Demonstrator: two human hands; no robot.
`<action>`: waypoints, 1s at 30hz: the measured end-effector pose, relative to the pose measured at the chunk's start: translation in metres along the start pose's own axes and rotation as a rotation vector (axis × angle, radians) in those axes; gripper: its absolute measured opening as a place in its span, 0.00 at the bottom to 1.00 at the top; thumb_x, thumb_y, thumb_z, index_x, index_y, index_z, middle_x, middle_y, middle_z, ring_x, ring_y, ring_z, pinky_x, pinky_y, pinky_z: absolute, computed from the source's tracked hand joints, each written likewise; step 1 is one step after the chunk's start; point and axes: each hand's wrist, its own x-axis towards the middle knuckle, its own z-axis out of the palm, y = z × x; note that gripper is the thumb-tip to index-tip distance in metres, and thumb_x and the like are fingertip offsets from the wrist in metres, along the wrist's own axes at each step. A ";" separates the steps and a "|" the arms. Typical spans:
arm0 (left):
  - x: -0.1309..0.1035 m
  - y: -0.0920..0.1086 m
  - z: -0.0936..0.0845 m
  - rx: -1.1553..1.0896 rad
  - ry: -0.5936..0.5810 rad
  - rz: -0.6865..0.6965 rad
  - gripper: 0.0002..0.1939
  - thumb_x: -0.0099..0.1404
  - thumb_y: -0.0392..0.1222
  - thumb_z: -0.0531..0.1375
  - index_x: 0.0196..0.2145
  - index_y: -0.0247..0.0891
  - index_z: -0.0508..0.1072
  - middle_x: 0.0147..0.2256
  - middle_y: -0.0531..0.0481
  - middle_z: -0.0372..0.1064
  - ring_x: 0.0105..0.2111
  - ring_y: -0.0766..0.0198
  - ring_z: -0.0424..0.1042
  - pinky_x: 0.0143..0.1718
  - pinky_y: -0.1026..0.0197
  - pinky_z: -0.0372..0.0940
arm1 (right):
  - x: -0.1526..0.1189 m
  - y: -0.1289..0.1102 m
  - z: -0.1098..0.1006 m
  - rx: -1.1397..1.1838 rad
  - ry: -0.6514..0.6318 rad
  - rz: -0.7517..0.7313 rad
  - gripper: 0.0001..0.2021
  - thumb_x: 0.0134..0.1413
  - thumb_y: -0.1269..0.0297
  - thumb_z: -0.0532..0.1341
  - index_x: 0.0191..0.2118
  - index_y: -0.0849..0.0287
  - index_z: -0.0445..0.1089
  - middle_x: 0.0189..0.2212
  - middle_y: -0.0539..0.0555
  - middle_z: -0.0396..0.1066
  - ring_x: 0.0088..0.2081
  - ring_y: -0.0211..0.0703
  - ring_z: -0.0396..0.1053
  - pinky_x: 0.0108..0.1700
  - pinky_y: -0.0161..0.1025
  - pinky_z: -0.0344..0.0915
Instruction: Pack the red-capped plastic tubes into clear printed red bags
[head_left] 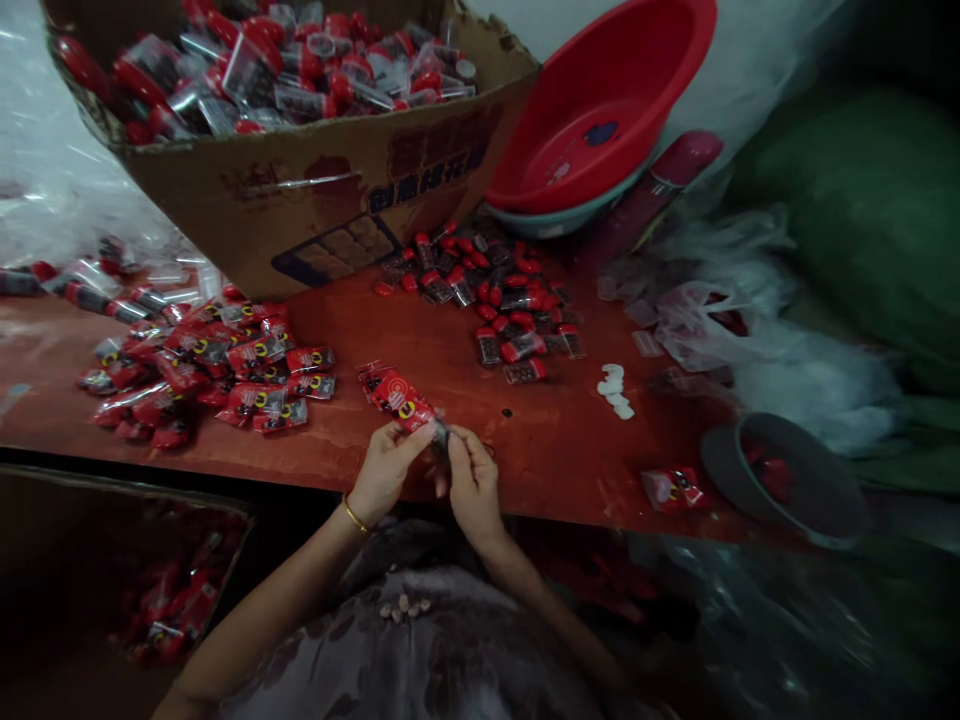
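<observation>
Near the table's front edge, my left hand (pixel 384 468) pinches the lower end of a red printed packet (pixel 397 393), whose upper end points away to the left. My right hand (pixel 471 478) is closed beside it, fingertips on a small dark and clear item at the packet's lower end; its exact shape is hard to make out. A pile of filled red packets (pixel 195 360) lies to the left of my hands. Beyond them to the right is a heap of small clear jars with red caps (pixel 517 300).
A cardboard box (pixel 315 200) of red-capped jars stands at the back left. Red basin (pixel 585 110), pink bottle (pixel 686 158), plastic bags (pixel 750 340), white pieces (pixel 615 390), grey bowl (pixel 795 480) and a packet (pixel 672 490) are on the right. Another box (pixel 127 485) holds packets at the lower left.
</observation>
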 end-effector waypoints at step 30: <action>0.000 0.002 0.008 0.165 0.067 0.096 0.22 0.54 0.57 0.61 0.36 0.35 0.78 0.17 0.56 0.62 0.17 0.73 0.57 0.18 0.69 0.56 | 0.000 -0.004 0.003 0.040 -0.044 0.034 0.15 0.60 0.52 0.49 0.36 0.57 0.65 0.22 0.47 0.67 0.14 0.29 0.56 0.14 0.29 0.54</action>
